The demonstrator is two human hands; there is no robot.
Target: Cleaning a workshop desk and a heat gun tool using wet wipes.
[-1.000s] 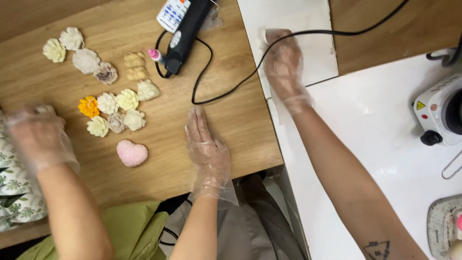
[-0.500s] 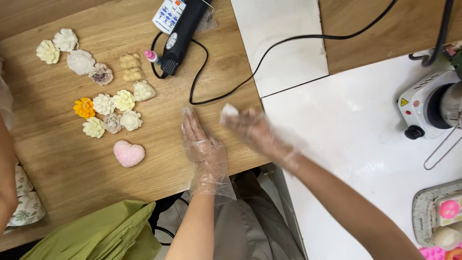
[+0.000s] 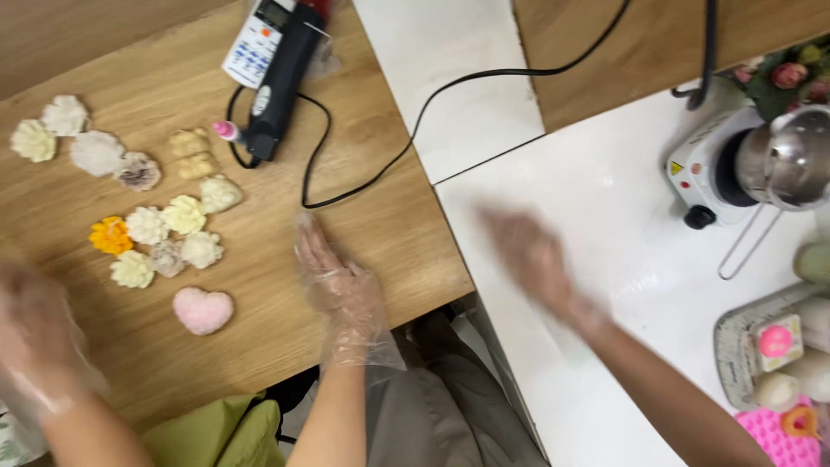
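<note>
Two gloved hands over wood and white tabletops
Left hand (image 3: 339, 281) lies flat, fingers spread, holding nothing, near pink heart candle (image 3: 201, 310); right hand (image 3: 534, 258) blurred, grip unclear.

Craft workshop, moulded flower candles (image 3: 164, 227) on wooden table (image 3: 380, 233), heat gun (image 3: 281, 78), small hotplate (image 3: 713, 164)

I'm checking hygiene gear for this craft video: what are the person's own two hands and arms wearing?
Both hands wear thin, clear, loose-fitting disposable plastic gloves. The left hand shows its crinkled glove flaring open in a wide cuff at the wrist. The right hand is motion-blurred, but its filmy glove ends near the wrist too. Both forearms are bare: no sleeves, watch or bracelet visible.
</note>
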